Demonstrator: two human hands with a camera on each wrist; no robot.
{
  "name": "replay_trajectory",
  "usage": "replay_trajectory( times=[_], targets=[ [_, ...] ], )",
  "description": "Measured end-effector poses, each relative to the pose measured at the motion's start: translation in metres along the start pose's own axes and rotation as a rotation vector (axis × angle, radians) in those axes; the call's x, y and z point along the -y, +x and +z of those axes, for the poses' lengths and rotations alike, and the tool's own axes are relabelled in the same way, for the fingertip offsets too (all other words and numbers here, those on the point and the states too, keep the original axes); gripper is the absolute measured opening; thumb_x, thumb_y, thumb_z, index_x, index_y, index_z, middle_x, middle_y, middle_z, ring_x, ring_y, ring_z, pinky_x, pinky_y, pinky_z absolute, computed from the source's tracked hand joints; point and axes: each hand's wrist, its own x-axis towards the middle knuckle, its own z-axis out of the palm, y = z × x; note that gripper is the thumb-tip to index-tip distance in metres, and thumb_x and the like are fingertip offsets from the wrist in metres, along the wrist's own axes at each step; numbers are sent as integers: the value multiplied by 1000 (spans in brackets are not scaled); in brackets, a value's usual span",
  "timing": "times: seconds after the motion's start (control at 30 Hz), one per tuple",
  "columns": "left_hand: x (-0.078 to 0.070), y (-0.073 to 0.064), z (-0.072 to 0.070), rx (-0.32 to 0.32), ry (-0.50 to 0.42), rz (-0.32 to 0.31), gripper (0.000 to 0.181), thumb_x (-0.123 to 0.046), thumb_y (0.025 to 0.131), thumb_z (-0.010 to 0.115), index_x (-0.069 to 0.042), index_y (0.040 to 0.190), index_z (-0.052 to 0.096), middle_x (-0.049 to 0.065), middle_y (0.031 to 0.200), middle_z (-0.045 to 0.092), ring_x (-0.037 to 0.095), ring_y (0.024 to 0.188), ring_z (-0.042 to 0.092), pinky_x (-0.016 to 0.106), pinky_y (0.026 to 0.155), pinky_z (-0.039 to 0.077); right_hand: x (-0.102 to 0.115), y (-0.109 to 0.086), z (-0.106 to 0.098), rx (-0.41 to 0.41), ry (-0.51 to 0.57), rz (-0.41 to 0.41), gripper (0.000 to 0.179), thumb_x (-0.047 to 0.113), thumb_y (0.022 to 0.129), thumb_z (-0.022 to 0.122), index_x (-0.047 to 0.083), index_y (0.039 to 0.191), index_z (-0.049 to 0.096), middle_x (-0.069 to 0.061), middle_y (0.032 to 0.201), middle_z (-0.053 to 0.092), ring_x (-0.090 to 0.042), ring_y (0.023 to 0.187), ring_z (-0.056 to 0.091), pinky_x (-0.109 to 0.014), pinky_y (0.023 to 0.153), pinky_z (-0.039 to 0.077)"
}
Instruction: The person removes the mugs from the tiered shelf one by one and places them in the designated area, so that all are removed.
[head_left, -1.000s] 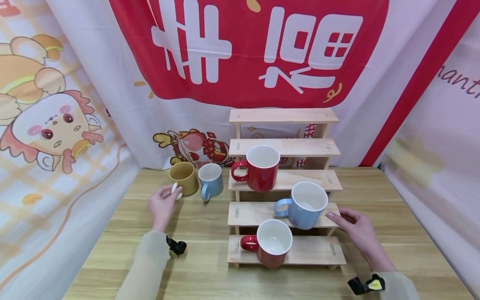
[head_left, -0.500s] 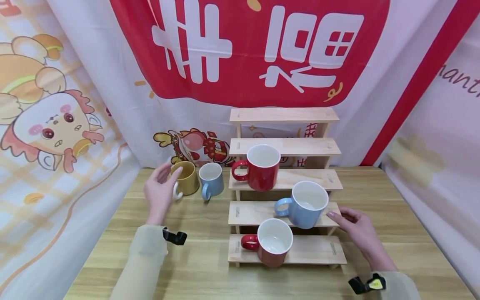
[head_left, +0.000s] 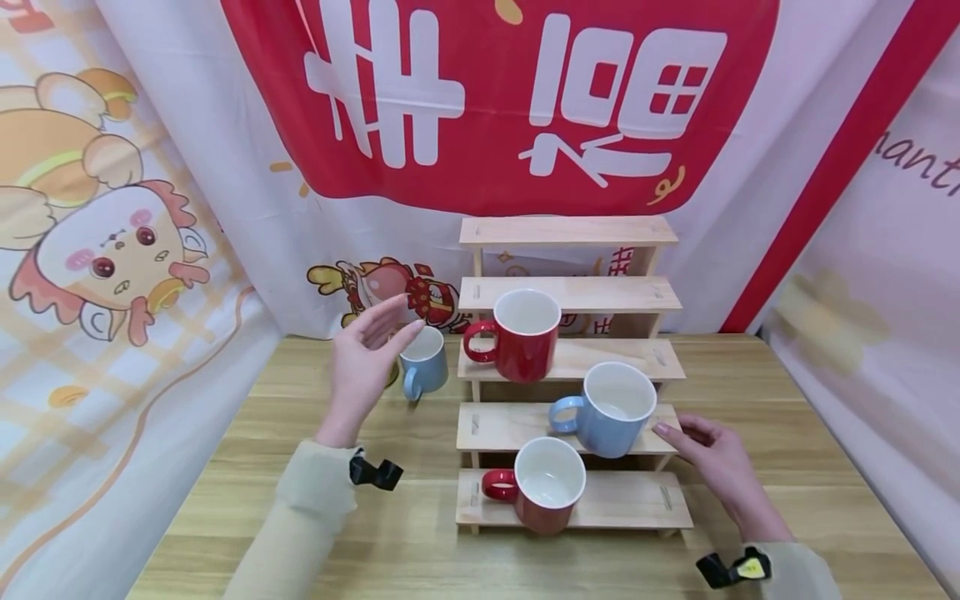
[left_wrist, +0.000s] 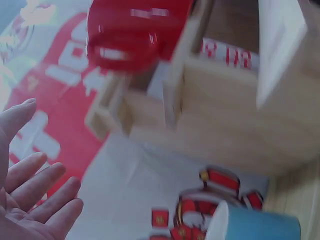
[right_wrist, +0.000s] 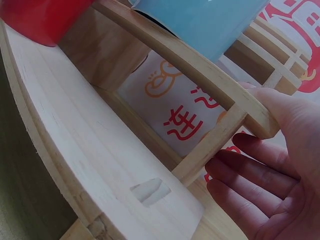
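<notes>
My left hand (head_left: 367,358) is raised with its fingers apart, holding nothing. It covers most of a mustard-yellow mug (head_left: 392,374) on the table, beside a small light-blue mug (head_left: 425,371). In the left wrist view the fingers (left_wrist: 60,210) reach up beside the rack's side. My right hand (head_left: 720,467) grips the right end of the second-lowest board of a stepped wooden rack (head_left: 491,425), thumb on top and fingers below. On the rack stand a red mug (head_left: 543,518) on the lowest board, a blue mug (head_left: 611,435) on the second and another red mug (head_left: 525,360) on the third.
The rack's upper two boards (head_left: 570,229) rise behind the mugs. A patterned cloth (head_left: 225,167) hangs behind the wood-grain table (head_left: 420,500) and along both sides. Each wrist wears a black strap (head_left: 375,472).
My left hand has let go of the yellow mug's handle, lifted, opened and moved right across that mug. My right hand and the rack have stayed put.
</notes>
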Motion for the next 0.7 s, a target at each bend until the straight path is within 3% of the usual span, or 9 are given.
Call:
replay_trajectory(
  times=[0.3, 0.7],
  targets=[
    [-17, -8, 36, 195, -29, -8, 50, -31, 87, 84, -10, 130, 69, 5, 129, 69, 18, 120, 63, 39, 106, 48, -1, 0, 1, -11, 33, -48, 72, 48, 94, 72, -6, 138, 55, -15, 125, 62, -8, 101, 59, -22, 82, 57],
    [-18, -5, 66, 289, -42, -60, 42, -38, 85, 85, -22, 122, 74, -3, 117, 73, 16, 106, 69, 31, 92, 57, -3, -1, 2, -26, 70, -77, 66, 40, 95, 74, -8, 137, 55, -7, 118, 65, -1, 96, 59, -21, 82, 57]
  ],
)
